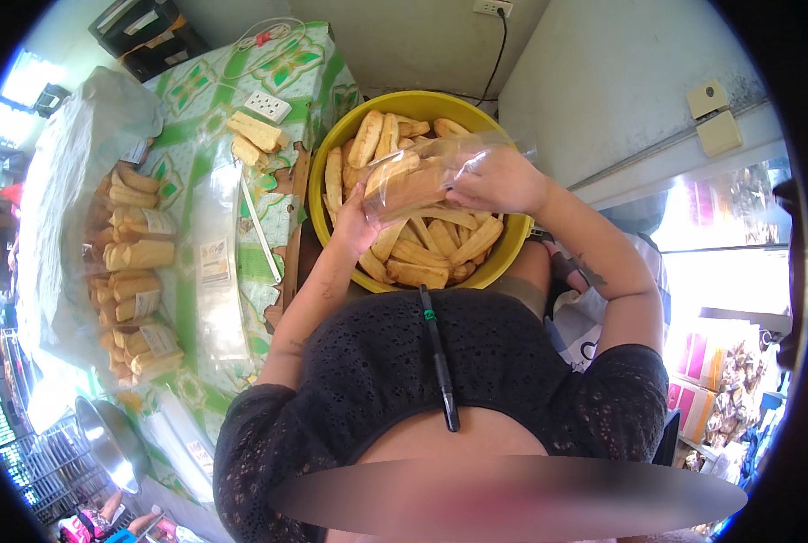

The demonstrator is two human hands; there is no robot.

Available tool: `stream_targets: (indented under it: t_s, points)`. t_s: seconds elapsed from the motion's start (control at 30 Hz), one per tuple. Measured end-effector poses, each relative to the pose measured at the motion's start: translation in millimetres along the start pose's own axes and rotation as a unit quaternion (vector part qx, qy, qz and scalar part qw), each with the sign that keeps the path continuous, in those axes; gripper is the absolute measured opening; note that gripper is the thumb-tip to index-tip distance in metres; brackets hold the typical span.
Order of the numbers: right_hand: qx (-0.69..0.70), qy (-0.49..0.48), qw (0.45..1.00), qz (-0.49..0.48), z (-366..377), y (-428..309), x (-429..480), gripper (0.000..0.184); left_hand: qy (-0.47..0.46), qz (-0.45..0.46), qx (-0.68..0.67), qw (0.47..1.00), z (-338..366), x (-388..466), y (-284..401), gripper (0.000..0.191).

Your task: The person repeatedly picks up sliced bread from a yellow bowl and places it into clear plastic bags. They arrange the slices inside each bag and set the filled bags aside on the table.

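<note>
My left hand (362, 220) grips the lower left end of a clear plastic bag (438, 170) that holds long, yellow-brown slices, apparently fried banana (394, 173). At the bag's other end, the fingers of my right hand (502, 178) are curled on the film, and some of the film lies over the back of the hand. Both hands are above a round yellow tub (319, 234) filled with loose slices of the same kind (417, 254). How far my right fingers reach into the bag is hidden by glare.
Left is a table with a green-and-white cloth (193, 122). On it are packed bags of slices (139, 254), flat plastic bags (221, 271), a thin white strip (260, 227), loose slices (258, 136) and a power strip (267, 106). A metal bowl (109, 441) stands lower left. Walls rise behind the tub.
</note>
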State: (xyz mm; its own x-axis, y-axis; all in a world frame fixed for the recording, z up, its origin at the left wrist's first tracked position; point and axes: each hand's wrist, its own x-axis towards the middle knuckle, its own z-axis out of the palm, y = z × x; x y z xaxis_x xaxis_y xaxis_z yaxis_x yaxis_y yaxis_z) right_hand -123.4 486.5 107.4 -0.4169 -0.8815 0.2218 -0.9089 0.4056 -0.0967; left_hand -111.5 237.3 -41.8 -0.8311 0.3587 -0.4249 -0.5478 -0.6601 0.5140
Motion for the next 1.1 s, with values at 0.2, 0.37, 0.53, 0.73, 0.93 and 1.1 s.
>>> stream_targets:
  t_s: [0.2, 0.37, 0.53, 0.73, 0.93, 1.1]
  points:
    - [-0.018, 0.064, 0.998, -0.017, 7.1, -14.7, 15.1, 0.041, 0.017, -0.018, 0.113, 0.993, 6.1, -2.3, 11.7, 0.041]
    - [-0.017, 0.099, 0.994, -0.03, 17.3, -18.3, 11.7, 0.042, 0.041, -0.013, 0.049, 0.998, -4.1, 4.9, 6.1, 0.041]
    - [0.044, 0.177, 0.982, 0.056, 9.8, -17.6, 3.9, 0.037, -0.324, -0.047, -0.219, 0.919, -29.0, 23.9, -8.1, 0.044]
    - [0.12, 0.265, 0.951, 0.102, -12.1, -17.4, -0.6, 0.028, 0.017, -0.057, -0.013, 0.998, -22.6, 19.5, -10.0, 0.044]
    - [0.314, 0.139, 0.841, 0.418, -12.0, -11.7, -9.0, 0.022, 0.015, 0.038, -0.04, 0.998, -9.2, 8.0, -1.1, 0.046]
    - [0.545, 0.05, 0.74, 0.39, 9.1, -6.0, -6.4, 0.021, -0.071, 0.182, -0.007, 0.981, -1.6, 12.4, 1.9, 0.047]
